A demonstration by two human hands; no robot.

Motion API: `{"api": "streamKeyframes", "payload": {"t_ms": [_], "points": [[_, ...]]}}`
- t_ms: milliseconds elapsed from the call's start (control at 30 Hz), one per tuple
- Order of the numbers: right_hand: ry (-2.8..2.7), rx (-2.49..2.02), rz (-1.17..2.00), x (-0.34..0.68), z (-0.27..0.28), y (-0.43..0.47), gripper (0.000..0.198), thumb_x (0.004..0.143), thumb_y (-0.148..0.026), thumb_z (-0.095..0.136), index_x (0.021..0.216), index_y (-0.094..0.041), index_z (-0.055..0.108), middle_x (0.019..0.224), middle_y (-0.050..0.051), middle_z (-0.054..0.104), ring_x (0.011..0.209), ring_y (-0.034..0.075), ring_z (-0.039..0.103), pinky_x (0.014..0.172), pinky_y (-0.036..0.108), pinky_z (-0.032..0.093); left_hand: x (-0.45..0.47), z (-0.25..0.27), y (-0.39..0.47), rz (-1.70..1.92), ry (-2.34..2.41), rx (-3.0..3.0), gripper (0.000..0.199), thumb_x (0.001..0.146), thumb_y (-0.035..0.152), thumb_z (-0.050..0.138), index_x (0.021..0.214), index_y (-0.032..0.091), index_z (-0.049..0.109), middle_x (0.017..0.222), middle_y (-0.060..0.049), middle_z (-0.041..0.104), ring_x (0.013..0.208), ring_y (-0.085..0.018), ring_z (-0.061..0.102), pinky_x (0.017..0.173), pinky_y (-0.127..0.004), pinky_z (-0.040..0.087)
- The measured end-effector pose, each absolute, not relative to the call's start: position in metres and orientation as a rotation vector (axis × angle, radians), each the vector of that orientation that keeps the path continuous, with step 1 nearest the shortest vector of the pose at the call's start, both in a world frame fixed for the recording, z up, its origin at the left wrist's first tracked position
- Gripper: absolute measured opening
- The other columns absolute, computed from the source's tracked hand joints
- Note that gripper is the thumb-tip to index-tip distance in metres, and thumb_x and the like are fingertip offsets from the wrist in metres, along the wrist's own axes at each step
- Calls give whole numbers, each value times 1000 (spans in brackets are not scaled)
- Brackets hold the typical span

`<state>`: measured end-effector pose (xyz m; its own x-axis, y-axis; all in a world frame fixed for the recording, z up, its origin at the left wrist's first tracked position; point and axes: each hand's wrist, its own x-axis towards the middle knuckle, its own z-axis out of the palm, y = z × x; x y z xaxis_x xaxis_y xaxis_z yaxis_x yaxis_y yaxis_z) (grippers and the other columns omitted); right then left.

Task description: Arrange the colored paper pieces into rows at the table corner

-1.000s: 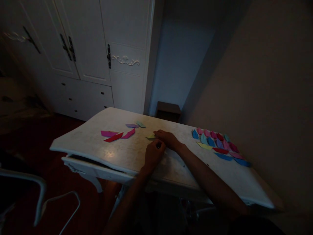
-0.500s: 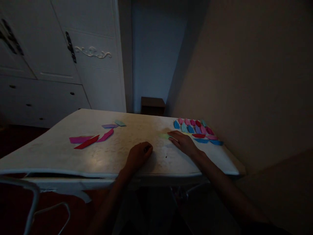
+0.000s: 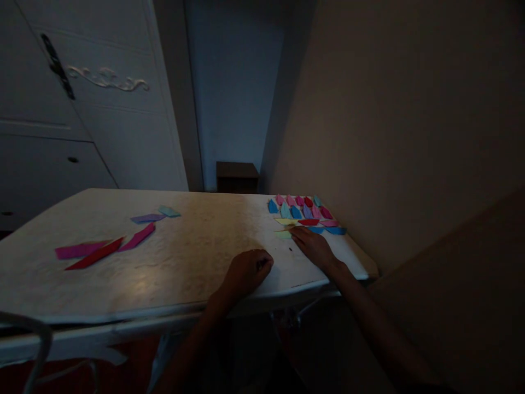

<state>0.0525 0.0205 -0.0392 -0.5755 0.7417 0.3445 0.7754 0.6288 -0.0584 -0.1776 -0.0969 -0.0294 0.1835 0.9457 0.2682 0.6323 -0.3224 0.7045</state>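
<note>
My right hand (image 3: pixel 314 247) is at the right side of the table, its fingertips pinched on the right end of a pale green folded paper piece (image 3: pixel 283 235). That piece lies at or just above the tabletop; I cannot tell which. Just beyond it is a yellow folded paper piece (image 3: pixel 283 221), in line with a red one (image 3: pixel 309 222) and a pink one (image 3: pixel 329 223). Blue folded pieces (image 3: pixel 336 231) lie to the right of my fingers. Curled into a loose fist, my left hand (image 3: pixel 246 271) rests near the table's front edge with nothing visible in it.
Several upright folded paper pieces (image 3: pixel 296 212) stand in rows at the table's far right. On the left lie loose strips: magenta (image 3: pixel 80 250), red (image 3: pixel 95 255), purple (image 3: pixel 147 218) and light green (image 3: pixel 169 211). A wall (image 3: pixel 410 137) borders the right side; a white cabinet (image 3: pixel 123 137) stands behind.
The view has turned to the right. My right hand has brought the pale green piece rightward, from left of the yellow piece to just in front of it. My left hand stays curled.
</note>
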Motion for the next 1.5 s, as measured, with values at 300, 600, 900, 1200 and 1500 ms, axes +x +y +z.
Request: {"api": "streamKeyframes", "payload": {"t_ms": [300, 600, 900, 1200, 1500], "points": [[-2494, -1422, -112, 42, -36, 1, 35, 97, -26, 42, 126, -27, 62, 136, 1, 58, 118, 19, 59, 93, 33, 54, -185, -31, -97, 998, 1429, 1896, 21, 87, 29, 52, 87, 18, 71, 87, -3, 73, 79, -17, 66, 73, -27, 47], [-2454, -1665, -236, 14, -29, -18, 39, 99, -37, 36, 131, -26, 56, 143, 5, 51, 102, 21, 67, 79, 35, 57, -184, -30, -96, 1009, 1430, 1911, 22, 88, 31, 50, 87, 19, 69, 88, -4, 73, 80, -18, 66, 75, -28, 47], [-2436, -1714, -219, 9, -25, -19, 40, 99, -37, 33, 129, -26, 57, 143, 3, 51, 99, 21, 68, 78, 35, 56, -183, -27, -98, 1012, 1438, 1896, 21, 87, 28, 51, 86, 19, 70, 88, -4, 73, 82, -18, 66, 76, -28, 48], [-2334, -1537, -135, 6, -26, -29, 38, 98, -33, 37, 131, -25, 54, 127, 7, 62, 98, 18, 65, 75, 27, 51, -184, -32, -98, 1060, 1415, 1894, 21, 86, 29, 52, 85, 20, 71, 86, -3, 74, 79, -17, 66, 75, -27, 48], [-2451, -1332, 141, -34, -24, -54, 40, 99, -38, 39, 74, -20, 64, 69, 2, 69, 66, 15, 63, 59, 24, 36, -188, -28, -104, 1237, 1455, 1704, 21, 84, 30, 54, 82, 18, 71, 78, -3, 72, 72, -16, 65, 69, -26, 49]]}}
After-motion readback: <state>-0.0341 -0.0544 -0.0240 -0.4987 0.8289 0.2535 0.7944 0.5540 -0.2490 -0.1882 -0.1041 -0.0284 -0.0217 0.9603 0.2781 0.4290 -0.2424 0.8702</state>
